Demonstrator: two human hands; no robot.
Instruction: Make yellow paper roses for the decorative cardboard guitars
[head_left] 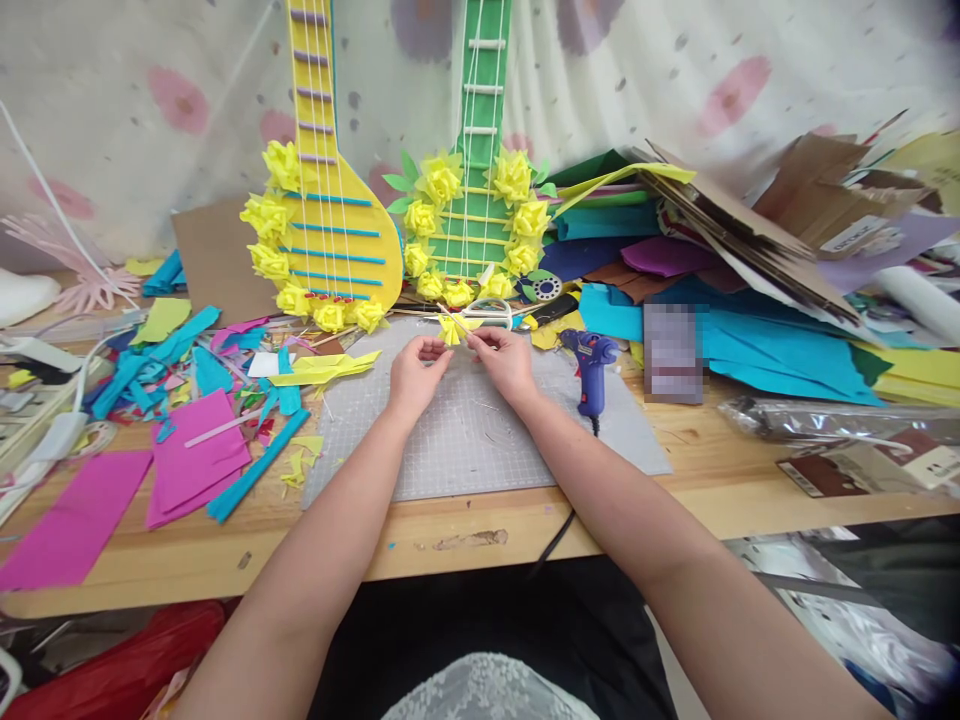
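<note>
While both forearms reach up from the bottom of the frame, the left hand (415, 375) and the right hand (504, 362) meet just above the centre, over a grey gridded cutting mat (465, 440) that lies on the wooden desk (480, 535). Between the two hands sits a small folded piece of yellow paper (451, 330). The left grip is closed, thumb and fingertips pinched on the left side of the paper. The right grip is likewise pinched shut on a thin pale strip that runs from the paper toward the right fingers. The paper is held slightly above the mat's upper edge, not resting on it.

Directly behind the hands, a pair of scissors with white handles (491, 313) lies at the top edge of the mat. To the right of the right hand, a blue hot-glue gun (591, 368) stands on the mat, its black cord trailing toward the desk edge. In the upper centre, a yellow paper-covered instrument model (330, 230) and a green one (472, 225) lean against the spotted backdrop, each ringed with yellow paper flowers. Left of the mat, magenta paper sheets (196, 460) and blue strips lie scattered. At right, a heap of coloured paper and brown cardboard (742, 240) is stacked.
</note>
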